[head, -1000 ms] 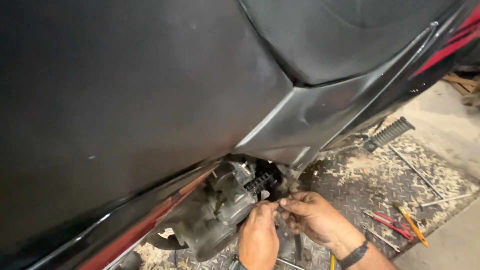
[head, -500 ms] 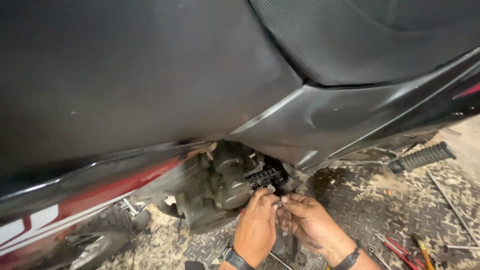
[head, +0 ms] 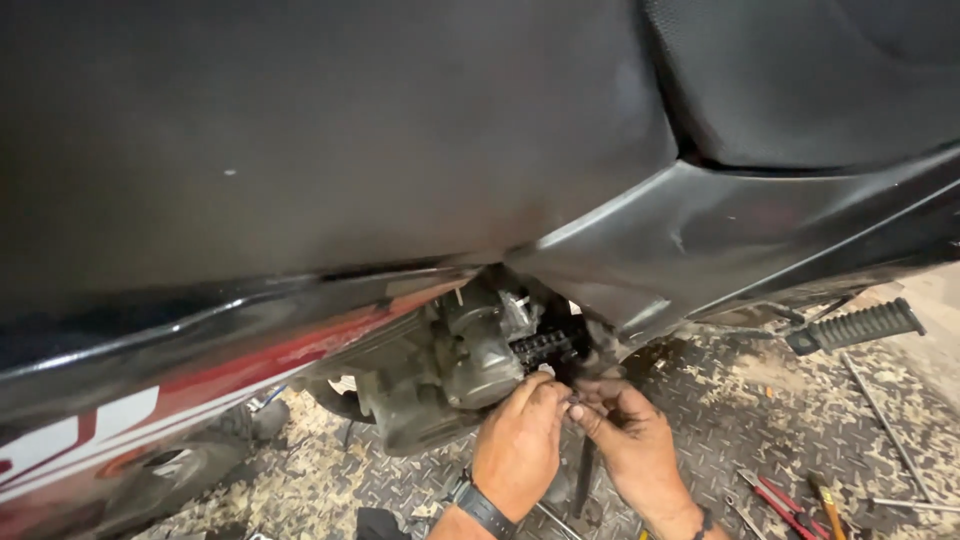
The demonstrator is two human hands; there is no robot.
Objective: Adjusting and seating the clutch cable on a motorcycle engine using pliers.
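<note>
A small silver metal fastener (head: 572,399) sits pinched between both hands' fingertips, just below the grey engine block (head: 455,365). The left hand (head: 518,445) and right hand (head: 632,447) reach upward, grips closed on it. Black bodywork (head: 330,140) overhangs closely; diamond-plate floor (head: 740,400) lies open rightward.

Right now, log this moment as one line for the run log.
left hand: fingertips at engine side | right hand: pinching small part, unclear | footpeg untouched | pliers on floor
</note>
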